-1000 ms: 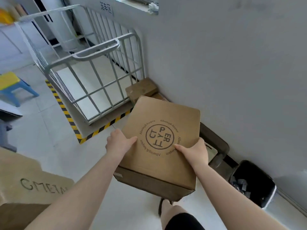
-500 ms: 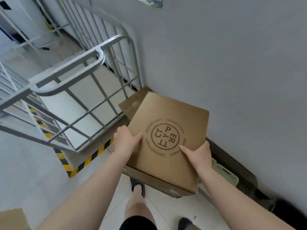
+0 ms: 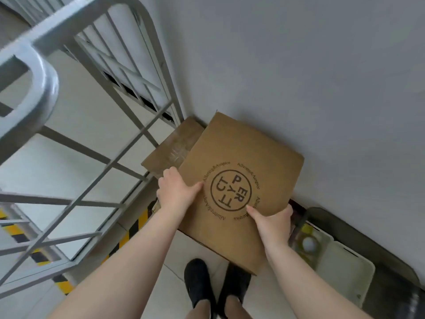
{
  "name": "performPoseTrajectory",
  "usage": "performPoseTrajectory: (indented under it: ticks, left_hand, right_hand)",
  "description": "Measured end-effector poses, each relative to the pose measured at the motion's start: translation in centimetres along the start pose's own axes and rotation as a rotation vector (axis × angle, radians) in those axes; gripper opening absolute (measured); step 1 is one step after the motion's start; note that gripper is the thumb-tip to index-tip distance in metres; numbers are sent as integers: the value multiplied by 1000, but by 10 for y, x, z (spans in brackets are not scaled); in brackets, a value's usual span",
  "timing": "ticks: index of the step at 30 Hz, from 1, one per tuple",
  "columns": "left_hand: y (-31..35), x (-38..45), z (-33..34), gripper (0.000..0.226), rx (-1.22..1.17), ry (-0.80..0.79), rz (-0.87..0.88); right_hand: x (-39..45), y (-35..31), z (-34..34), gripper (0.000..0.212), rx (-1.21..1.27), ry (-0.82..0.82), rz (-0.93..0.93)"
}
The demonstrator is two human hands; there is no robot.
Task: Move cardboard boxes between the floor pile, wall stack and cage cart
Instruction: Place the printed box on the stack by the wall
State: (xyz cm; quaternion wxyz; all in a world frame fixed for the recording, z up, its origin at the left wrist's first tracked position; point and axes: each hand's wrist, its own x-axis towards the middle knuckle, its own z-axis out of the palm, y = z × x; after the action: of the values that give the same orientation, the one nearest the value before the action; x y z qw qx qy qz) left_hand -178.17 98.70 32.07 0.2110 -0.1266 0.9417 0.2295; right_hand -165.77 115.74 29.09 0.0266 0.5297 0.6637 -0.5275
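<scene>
Both hands gripped printed cardboard box (image 3: pixel 239 180) by its edges, left hand (image 3: pixel 176 192), right hand (image 3: pixel 272 221), held vs wall (image 3: pixel 299 65), above 2nd box (image 3: pixel 172 146) on floor beside cage cart (image 3: pixel 128 93)

A plain grey wall (image 3: pixel 299 65) meets a pale tiled floor (image 3: pixel 174 254) marked with yellow-black hazard tape (image 3: pixel 135 226).

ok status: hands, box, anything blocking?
Both hands, left hand and right hand, gripping printed box at its sides. Box held at the wall, above a second box. Cage cart close on the left.
</scene>
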Motion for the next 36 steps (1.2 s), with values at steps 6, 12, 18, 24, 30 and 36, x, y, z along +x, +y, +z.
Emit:
performPoseTrajectory:
  ticks: [6,12,18,24,30,36]
  left_hand:
    - [-3,26,58,67,35,64,206]
    - [1,9,81,59,43,-10,360]
    - [4,41,89,60,50,-41,281]
    - [5,74,93,80,124,-59,180]
    - [-13,11,39,75,227,-90,164]
    - [-41,-98,-113,54,388,-36,34]
  right_hand:
    - [50,46,22,111,21,155,49]
    - [43,77,6,107,-7,258,185]
    - [53,65,15,114,-45,209,135]
    - [63,43,47,113,-198,82,126]
    - [16,-2,15,99,-475,-121,110]
    - [-97,-112,-34,66,-702,-581,-376]
